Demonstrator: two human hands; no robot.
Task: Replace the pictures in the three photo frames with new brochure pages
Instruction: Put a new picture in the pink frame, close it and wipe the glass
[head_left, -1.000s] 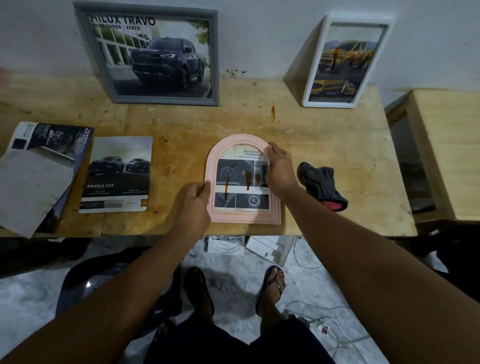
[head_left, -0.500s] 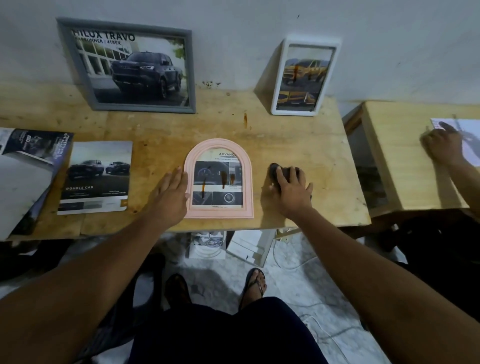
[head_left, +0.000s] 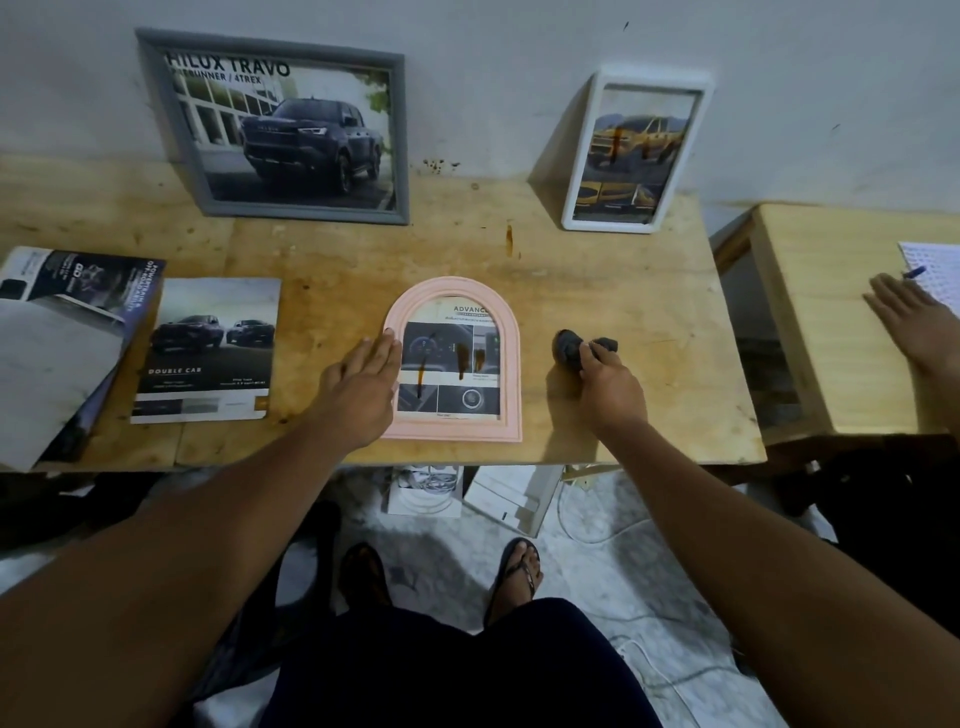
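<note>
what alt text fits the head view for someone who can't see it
A person's left hand lies flat over the left rim of a pink arched photo frame on a wooden table; the right hand grips a dark cloth beside it. A grey frame and a white frame lean on the wall behind.

A wooden table (head_left: 597, 270) stands against a pale wall (head_left: 493, 78), over mottled floor (head_left: 597, 587).

Behind the pink frame (head_left: 511, 364) the table (head_left: 649, 291) lay open; a brochure (head_left: 208, 353) blocked its left, a cloth (head_left: 567, 347) its right
</note>
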